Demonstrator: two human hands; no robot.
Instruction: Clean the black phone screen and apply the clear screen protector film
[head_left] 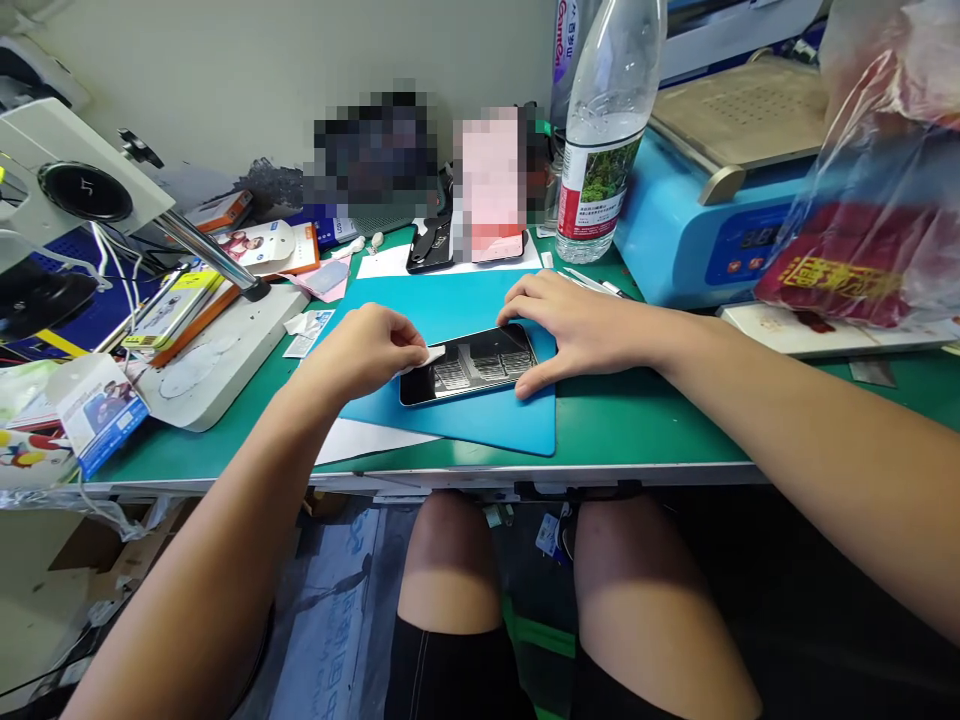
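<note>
A black smartphone (pixel 469 365) lies screen up on a blue work mat (pixel 480 420) on the green desk. My left hand (pixel 367 350) is closed, pinching a small white wipe (pixel 429 357) pressed onto the phone's left end. My right hand (pixel 570 330) rests on the phone's right end, fingers spread around its edge and thumb at the near side, holding it still.
A clear water bottle (pixel 604 130) stands behind the mat, beside a blue machine (pixel 705 220). A plastic bag with red packets (pixel 862 200) sits at right. A microscope stand (pixel 210 350), screen-protector boxes (pixel 97 410) and papers crowd the left. Another phone (pixel 431 245) lies at the back.
</note>
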